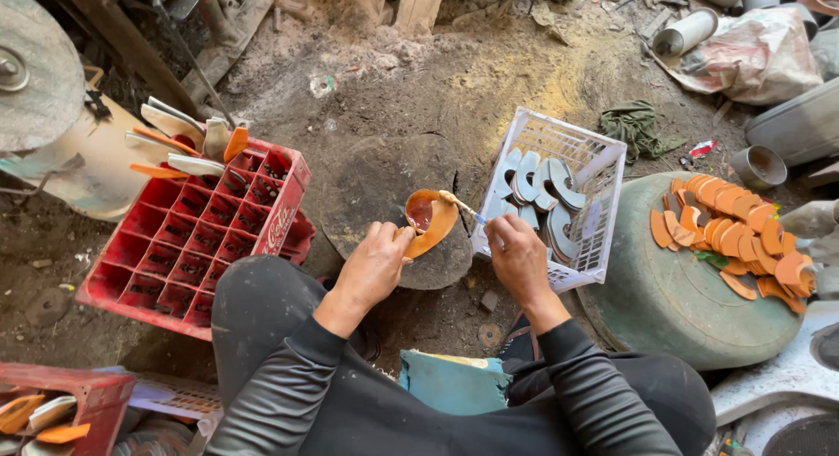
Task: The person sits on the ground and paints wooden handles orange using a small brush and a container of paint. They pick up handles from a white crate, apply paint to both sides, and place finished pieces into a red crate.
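My left hand [374, 262] holds an orange curved sole-shaped piece [432, 221] up over a round stump [437, 264]. My right hand [517, 257] grips a small brush [461, 206] whose tip touches the top of the piece, where a dark red-brown wet patch shows. To the right of my hands, a white plastic basket [603, 246] holds several grey curved pieces [542, 189]. A heap of orange pieces [734, 233] lies on a round green drum top [673, 299].
A red bottle crate [197, 237] stands at the left with several orange and white pieces [179, 141] propped in its far corner. Another red crate [79, 399] with pieces sits at the lower left. Dirt floor, pipes, bags and a green rag [634, 124] lie beyond.
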